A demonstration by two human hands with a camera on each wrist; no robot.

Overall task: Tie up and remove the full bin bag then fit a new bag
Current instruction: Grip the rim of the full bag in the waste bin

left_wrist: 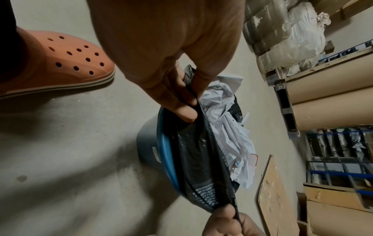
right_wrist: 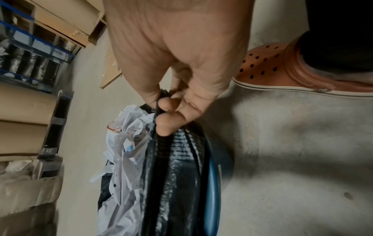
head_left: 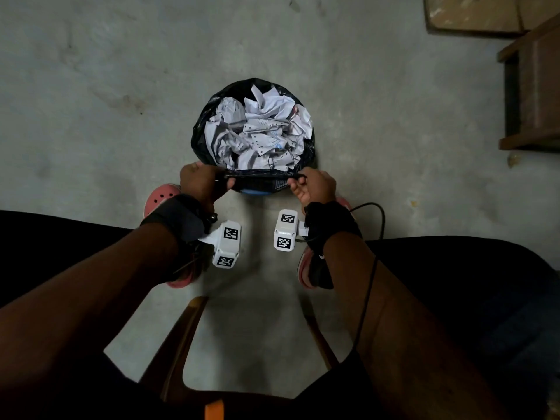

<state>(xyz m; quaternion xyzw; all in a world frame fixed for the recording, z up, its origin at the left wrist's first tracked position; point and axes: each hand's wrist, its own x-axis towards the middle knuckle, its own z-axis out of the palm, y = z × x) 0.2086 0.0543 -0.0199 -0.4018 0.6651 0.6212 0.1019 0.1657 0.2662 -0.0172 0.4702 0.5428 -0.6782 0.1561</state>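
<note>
A black bin bag (head_left: 209, 116) (left_wrist: 193, 151) (right_wrist: 177, 175) lines a blue bin (head_left: 254, 192) (left_wrist: 167, 153) (right_wrist: 214, 183) on the concrete floor. Crumpled white paper (head_left: 257, 128) (left_wrist: 228, 127) (right_wrist: 121, 159) fills it to the top. My left hand (head_left: 206, 180) (left_wrist: 181, 102) pinches the near edge of the bag at its left end. At the right end of that edge my right hand (head_left: 306, 183) (right_wrist: 167, 115) pinches the bag too. The edge is pulled taut between them, lifted off the bin's near rim.
My feet in orange clogs (head_left: 160, 198) (left_wrist: 60, 62) (right_wrist: 282, 70) stand either side of the bin. A wooden chair frame (head_left: 181, 338) is under me. Wooden furniture (head_left: 533, 86) and a cardboard sheet (head_left: 472, 13) (left_wrist: 276, 191) lie at the right; shelving (left_wrist: 333, 151) is behind.
</note>
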